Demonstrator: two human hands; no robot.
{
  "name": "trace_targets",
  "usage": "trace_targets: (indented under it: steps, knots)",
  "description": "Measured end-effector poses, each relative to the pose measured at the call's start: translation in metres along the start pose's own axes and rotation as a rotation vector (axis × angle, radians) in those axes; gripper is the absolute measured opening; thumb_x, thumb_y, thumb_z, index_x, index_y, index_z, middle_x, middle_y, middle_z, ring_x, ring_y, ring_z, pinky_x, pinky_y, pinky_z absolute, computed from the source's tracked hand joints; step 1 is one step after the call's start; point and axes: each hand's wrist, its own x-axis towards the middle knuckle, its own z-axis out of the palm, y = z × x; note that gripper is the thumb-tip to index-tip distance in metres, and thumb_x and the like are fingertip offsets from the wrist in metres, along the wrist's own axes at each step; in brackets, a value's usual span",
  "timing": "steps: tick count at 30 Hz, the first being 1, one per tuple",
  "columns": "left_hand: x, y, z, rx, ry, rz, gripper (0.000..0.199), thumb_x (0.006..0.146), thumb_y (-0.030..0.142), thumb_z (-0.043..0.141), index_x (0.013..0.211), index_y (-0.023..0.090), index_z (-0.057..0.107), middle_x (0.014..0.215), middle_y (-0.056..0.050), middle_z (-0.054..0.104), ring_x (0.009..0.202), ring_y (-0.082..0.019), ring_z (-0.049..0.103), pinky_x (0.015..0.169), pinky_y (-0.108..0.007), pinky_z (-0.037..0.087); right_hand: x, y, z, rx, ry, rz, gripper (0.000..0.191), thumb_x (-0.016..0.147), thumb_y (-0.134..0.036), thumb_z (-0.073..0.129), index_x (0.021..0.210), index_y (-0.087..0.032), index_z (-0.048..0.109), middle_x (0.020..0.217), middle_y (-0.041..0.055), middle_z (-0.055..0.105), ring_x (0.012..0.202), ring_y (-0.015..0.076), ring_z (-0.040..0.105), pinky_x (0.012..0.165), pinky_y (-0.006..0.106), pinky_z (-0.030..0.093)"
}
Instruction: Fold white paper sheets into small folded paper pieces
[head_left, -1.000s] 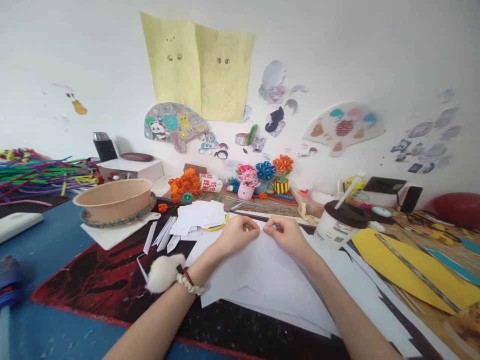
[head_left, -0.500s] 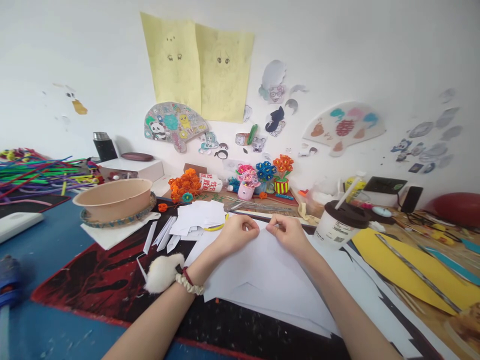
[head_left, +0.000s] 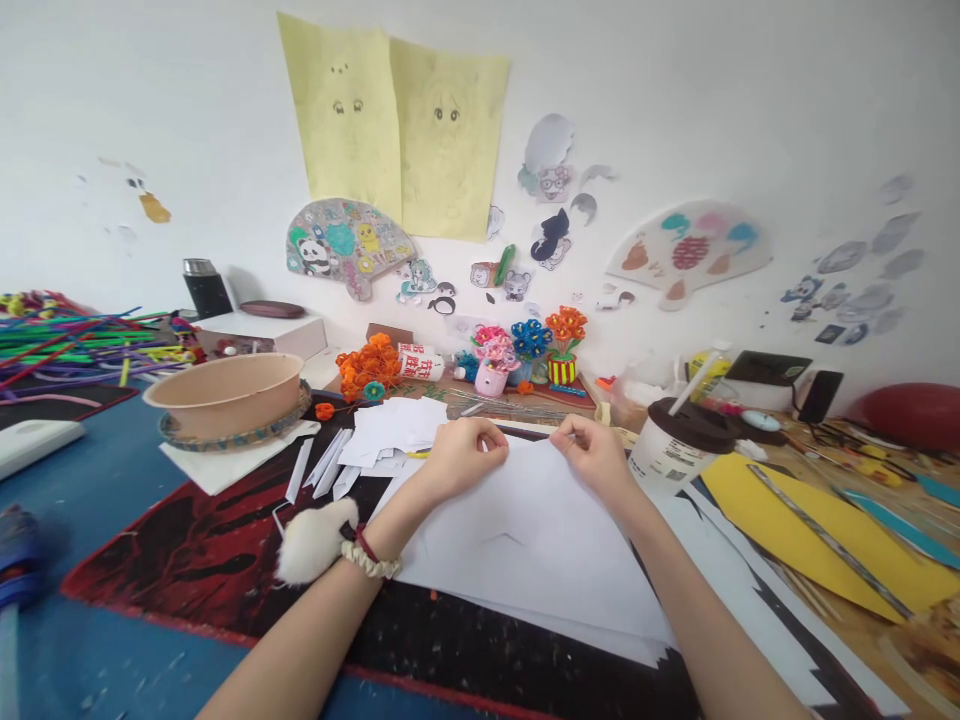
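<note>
A large white sheet of paper (head_left: 525, 530) slopes toward me above the black and red mat, with more paper beneath its lower edge. My left hand (head_left: 469, 455) pinches its far edge between thumb and fingers. A little to the right, my right hand (head_left: 592, 450) is closed on the same edge, with a gap between the two hands. Around my left wrist is a cream scrunchie (head_left: 371, 562), and a fluffy white ball (head_left: 315, 543) hangs beside it. Small cut pieces of white paper (head_left: 394, 430) are heaped left of the sheet.
A lidded drink cup (head_left: 679, 445) with a straw stands close by my right forearm. Left of the mat (head_left: 180, 560) is a beige basin (head_left: 225, 395). Yellow card (head_left: 810, 530) lies at the right. Pots of pipe-cleaner flowers (head_left: 491, 365) stand along the wall.
My hands have moved apart along the sheet's far edge, the left one leftward and the right one rightward. Both still pinch the paper.
</note>
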Motion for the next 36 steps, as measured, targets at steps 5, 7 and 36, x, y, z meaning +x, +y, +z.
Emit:
trace_targets:
  steps: [5,7,36]
  knots:
    - [-0.001,0.001,-0.009,0.045,0.017,-0.006,0.018,0.069,0.024,0.051,0.072,0.020,0.068,0.073,0.000,0.068,0.068,-0.015,0.057,0.065,-0.024,0.042,0.001,0.004,-0.006,0.018,0.062,0.025,0.021,0.072,-0.036,0.055,0.061,-0.019,0.050,0.053,-0.0021,0.048,0.049,0.0121,0.039,0.049,0.025,0.028]
    - [-0.001,0.000,-0.013,0.051,0.026,-0.004,0.018,0.069,0.024,0.051,0.071,0.020,0.068,0.072,0.000,0.068,0.068,-0.015,0.056,0.064,-0.024,0.041,0.002,0.006,-0.009,0.025,0.097,0.033,0.021,0.072,-0.036,0.056,0.061,-0.019,0.050,0.055,-0.0017,0.049,0.050,0.0125,0.041,0.050,0.025,0.029]
    - [0.004,-0.027,-0.053,0.133,0.265,-0.070,0.017,0.070,0.031,0.056,0.072,0.018,0.067,0.075,-0.002,0.069,0.069,-0.016,0.058,0.065,-0.026,0.042,0.007,0.026,-0.027,0.014,0.430,0.136,0.024,0.070,-0.039,0.061,0.061,-0.016,0.057,0.052,-0.0032,0.047,0.048,0.0112,0.038,0.046,0.024,0.026]
